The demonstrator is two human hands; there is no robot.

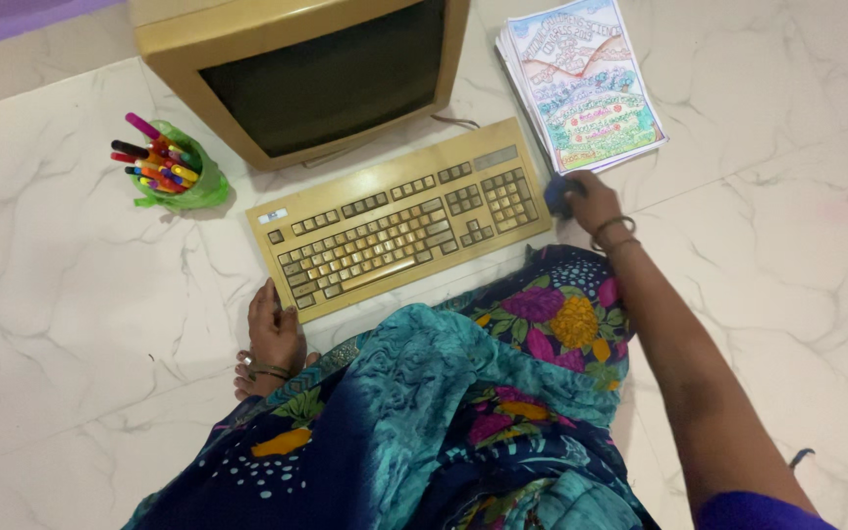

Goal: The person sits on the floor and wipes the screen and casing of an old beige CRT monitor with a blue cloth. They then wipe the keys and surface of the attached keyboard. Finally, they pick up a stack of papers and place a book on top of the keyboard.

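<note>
Blue mouse [557, 194] lies on the marble floor [71, 294], just right of the beige keyboard [399, 231] and below a stack of coloured drawings [586, 83]; the right hand [591, 199] rests over it, fingers curled around it. No left hand shows; a bare foot [269, 339] sits at the keyboard's near left corner.

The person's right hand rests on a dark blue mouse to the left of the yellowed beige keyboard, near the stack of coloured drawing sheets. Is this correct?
Not quite. In the head view the right hand covers the dark blue mouse to the right of the yellowed beige keyboard, not the left. It is indeed near the stack of coloured drawing sheets.
</note>
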